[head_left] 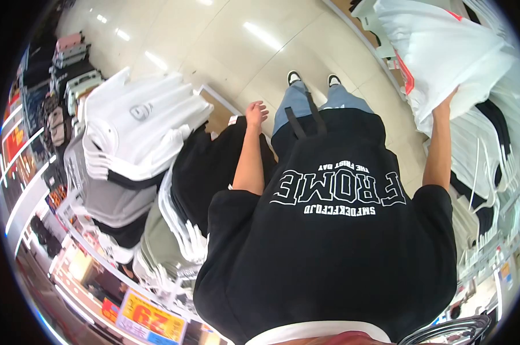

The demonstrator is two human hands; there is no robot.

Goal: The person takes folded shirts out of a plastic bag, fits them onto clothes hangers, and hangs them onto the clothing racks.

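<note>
My left hand (257,113) is beside a black garment (208,167) on the left rack, its fingers apart and nothing in them. On the right, my right hand (447,102) touches the lower edge of a white garment (444,57) with red trim. The cloth hides most of its fingers, so its grip cannot be made out. Folds spread across the white cloth above that hand. A white shirt with a grey print (142,123) lies over other hanging clothes on the left.
Grey shirts (108,184) hang on the left rack above an orange price sign (151,319). White hangers with light and black clothes (472,152) line the right side. A tiled floor (214,46) runs between the racks. Bags (58,123) are at far left.
</note>
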